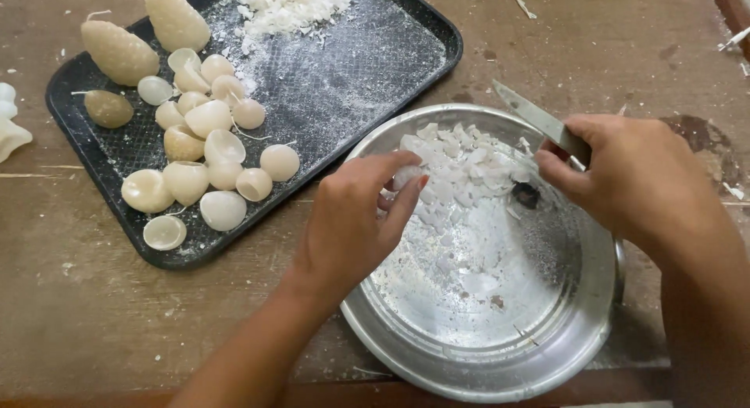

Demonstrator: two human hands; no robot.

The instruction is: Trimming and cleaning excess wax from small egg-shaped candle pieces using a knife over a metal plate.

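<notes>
While left hand point(351, 220) pinches wax piece point(406, 176), black tray point(367, 72) beside pan point(484, 361).

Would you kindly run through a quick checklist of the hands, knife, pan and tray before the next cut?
1. Left hand grips a small white wax piece over the pan: ok.
2. Right hand holds the knife, blade angled away from the left fingers: ok.
3. Metal pan sits flat on the table: ok.
4. Shavings stay inside the pan: ok.
5. Tray of wax shapes clear of the blade: ok.
6. Blade sharpness: cannot tell.
</notes>
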